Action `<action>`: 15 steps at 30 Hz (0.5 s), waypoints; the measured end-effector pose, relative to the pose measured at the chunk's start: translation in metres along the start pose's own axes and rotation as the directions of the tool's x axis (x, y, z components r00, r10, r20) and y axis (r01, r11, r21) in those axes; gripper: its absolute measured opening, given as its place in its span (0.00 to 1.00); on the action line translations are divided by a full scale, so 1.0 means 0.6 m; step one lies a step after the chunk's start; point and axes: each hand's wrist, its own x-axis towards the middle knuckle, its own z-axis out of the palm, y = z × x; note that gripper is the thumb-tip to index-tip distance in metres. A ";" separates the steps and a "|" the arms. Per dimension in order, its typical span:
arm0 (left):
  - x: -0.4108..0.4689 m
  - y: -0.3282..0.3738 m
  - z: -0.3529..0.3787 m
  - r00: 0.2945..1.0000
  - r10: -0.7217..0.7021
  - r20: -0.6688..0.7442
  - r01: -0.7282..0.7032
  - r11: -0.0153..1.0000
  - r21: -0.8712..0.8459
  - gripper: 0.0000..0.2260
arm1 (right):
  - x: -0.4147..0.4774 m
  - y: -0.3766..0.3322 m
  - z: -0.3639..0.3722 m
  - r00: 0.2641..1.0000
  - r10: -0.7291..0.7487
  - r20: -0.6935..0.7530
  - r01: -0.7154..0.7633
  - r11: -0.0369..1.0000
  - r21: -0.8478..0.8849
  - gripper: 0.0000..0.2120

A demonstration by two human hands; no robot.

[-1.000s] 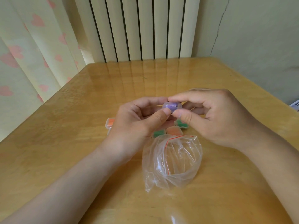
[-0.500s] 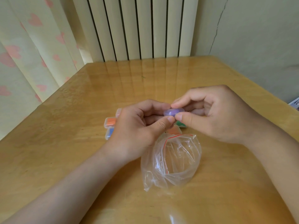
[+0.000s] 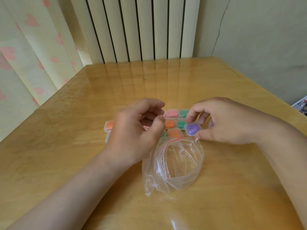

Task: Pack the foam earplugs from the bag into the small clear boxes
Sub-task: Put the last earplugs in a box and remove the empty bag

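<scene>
My right hand [image 3: 222,120] pinches a small clear box with purple earplugs [image 3: 192,129] between thumb and fingers, low at the right end of the rows of boxes. My left hand [image 3: 134,130] hovers over the rows with curled fingers and holds nothing. Several filled clear boxes lie side by side on the table: orange [image 3: 169,128], green [image 3: 181,128], pink [image 3: 172,113], another orange [image 3: 109,129]. Some boxes are hidden under my left hand. The clear zip bag [image 3: 174,165] with a red seal line lies open in front of the boxes and looks empty.
The wooden table [image 3: 83,155] is glossy, with its left edge by a curtain with pink hearts [image 3: 25,63]. A white radiator [image 3: 136,29] and a wall stand behind the far edge. Some printed paper [image 3: 301,105] shows past the right edge.
Both hands held the purple box up together; now my left hand has let go and my right hand has brought the box down to the right end of the rows.
</scene>
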 end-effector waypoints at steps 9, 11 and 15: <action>0.003 -0.006 -0.002 0.998 0.060 -0.010 -0.060 0.997 0.049 0.12 | 0.005 0.002 0.013 0.997 -0.032 0.070 0.036 0.997 -0.063 0.11; 0.003 -0.009 -0.002 0.998 0.066 -0.012 -0.065 0.996 0.055 0.12 | 0.008 0.005 0.016 0.997 -0.037 0.071 0.041 0.997 -0.068 0.12; 0.003 -0.010 -0.003 0.997 0.072 0.001 -0.072 0.995 0.064 0.11 | 0.008 0.003 0.017 0.997 -0.037 0.065 0.041 0.998 -0.053 0.12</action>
